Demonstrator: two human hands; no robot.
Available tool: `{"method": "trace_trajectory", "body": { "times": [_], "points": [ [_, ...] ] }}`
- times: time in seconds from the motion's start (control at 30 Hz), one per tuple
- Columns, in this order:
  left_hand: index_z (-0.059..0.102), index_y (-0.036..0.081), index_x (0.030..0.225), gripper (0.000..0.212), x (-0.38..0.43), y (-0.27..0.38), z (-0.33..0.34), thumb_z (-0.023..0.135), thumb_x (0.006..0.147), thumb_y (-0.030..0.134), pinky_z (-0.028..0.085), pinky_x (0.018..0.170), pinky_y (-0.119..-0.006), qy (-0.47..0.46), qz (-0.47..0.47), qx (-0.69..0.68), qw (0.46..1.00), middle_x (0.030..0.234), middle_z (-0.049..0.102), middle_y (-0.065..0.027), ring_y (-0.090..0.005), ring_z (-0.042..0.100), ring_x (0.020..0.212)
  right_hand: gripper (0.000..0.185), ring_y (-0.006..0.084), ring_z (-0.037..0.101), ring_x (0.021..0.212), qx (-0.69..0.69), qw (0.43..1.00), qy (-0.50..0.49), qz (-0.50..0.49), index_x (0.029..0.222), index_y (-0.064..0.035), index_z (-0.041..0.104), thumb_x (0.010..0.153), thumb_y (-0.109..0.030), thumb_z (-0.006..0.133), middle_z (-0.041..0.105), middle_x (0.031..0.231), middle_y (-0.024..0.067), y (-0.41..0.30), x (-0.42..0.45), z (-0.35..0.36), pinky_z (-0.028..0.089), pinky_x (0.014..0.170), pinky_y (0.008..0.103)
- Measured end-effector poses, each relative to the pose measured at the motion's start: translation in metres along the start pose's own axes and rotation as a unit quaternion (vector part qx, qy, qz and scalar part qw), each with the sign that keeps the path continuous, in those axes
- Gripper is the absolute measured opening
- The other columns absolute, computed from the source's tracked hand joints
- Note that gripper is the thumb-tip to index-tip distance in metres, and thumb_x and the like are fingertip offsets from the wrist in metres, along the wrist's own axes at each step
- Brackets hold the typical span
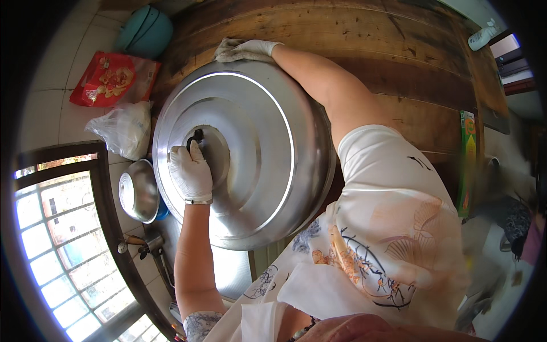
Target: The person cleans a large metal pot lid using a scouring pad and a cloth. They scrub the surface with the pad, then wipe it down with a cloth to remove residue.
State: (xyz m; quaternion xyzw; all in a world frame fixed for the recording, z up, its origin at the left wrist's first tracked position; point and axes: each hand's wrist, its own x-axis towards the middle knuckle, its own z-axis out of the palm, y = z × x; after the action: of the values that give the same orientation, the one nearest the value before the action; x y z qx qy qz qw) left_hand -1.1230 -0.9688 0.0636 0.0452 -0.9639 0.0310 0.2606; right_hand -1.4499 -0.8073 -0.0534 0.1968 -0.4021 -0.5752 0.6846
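Observation:
A large round metal pot (314, 166) with a metal lid (239, 111) fills the middle of the view. My left hand (191, 171), in a thin white glove, grips the lid's dark handle (197, 136), and its fingers hide part of it. At the pot's far side, my right hand (258, 46), gloved the same way, holds a greyish cloth (235, 50) against the rim. Its fingertips are partly hidden by the cloth.
Left of the pot are a metal bowl (137, 191), a clear plastic bag (124, 130), a red printed bag (115, 81) and a teal container (145, 32). Wooden planks (419, 81) extend rightward, with a green box (468, 162) and a bottle (483, 36). Utensils (154, 246) hang near the window.

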Motion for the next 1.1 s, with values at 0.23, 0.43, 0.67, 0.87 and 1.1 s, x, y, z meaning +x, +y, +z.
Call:
{"method": "trace_trajectory", "body": {
  "times": [0.23,0.43,0.67,0.87,1.1],
  "points": [
    [0.057,-0.003,0.075,0.034,0.003,0.005,0.01,0.055,0.093,0.026,0.045,0.071,-0.049,-0.016,-0.034,0.008,0.999,0.084,0.057,-0.0212,-0.0404,0.056,0.079,0.034,0.0236,0.047,0.117,-0.342,0.88,-0.042,-0.325,0.111,-0.0055,0.057,0.1,-0.03,0.037,0.055,0.112,0.0087,0.045,-0.066,-0.037,0.022,0.109,0.0394],
    [0.066,-0.003,0.078,0.046,0.008,0.004,0.008,0.05,0.095,0.038,0.051,0.075,-0.048,-0.052,-0.068,0.075,0.994,0.089,0.063,-0.0219,-0.0392,0.063,0.085,0.039,0.0286,0.058,0.115,-0.689,0.291,0.272,-0.606,0.128,-0.0017,0.056,0.1,-0.026,0.046,0.064,0.122,0.0137,0.156,-0.136,-0.15,0.041,0.097,0.0348],
    [0.07,-0.002,0.085,0.049,0.018,0.01,0.004,0.047,0.096,0.041,0.051,0.081,-0.047,-0.079,-0.08,0.073,0.991,0.093,0.065,-0.0217,-0.037,0.063,0.092,0.041,0.038,0.055,0.112,-0.543,-0.075,0.378,-0.746,0.13,-0.0046,0.051,0.097,-0.029,0.051,0.06,0.115,0.024,0.293,-0.082,-0.303,0.043,0.095,0.0403],
    [0.071,0.0,0.089,0.049,0.022,0.01,0.004,0.046,0.096,0.042,0.051,0.081,-0.046,-0.087,-0.071,0.05,0.992,0.095,0.066,-0.0197,-0.036,0.063,0.094,0.046,0.0421,0.05,0.11,-0.643,-0.147,0.369,-0.655,0.116,0.0093,0.051,0.087,-0.024,0.062,0.056,0.108,0.03,0.338,-0.015,-0.427,0.039,0.096,0.0436],
    [0.069,0.0,0.087,0.047,0.009,0.008,0.015,0.048,0.095,0.042,0.051,0.078,-0.045,-0.039,0.017,0.049,0.998,0.09,0.065,-0.0183,-0.0348,0.062,0.09,0.045,0.0332,0.051,0.109,-0.595,0.068,0.302,-0.742,0.119,0.0107,0.042,0.086,-0.01,0.066,0.05,0.115,0.0241,0.331,-0.028,-0.424,0.038,0.098,0.0408]
  ]
}}
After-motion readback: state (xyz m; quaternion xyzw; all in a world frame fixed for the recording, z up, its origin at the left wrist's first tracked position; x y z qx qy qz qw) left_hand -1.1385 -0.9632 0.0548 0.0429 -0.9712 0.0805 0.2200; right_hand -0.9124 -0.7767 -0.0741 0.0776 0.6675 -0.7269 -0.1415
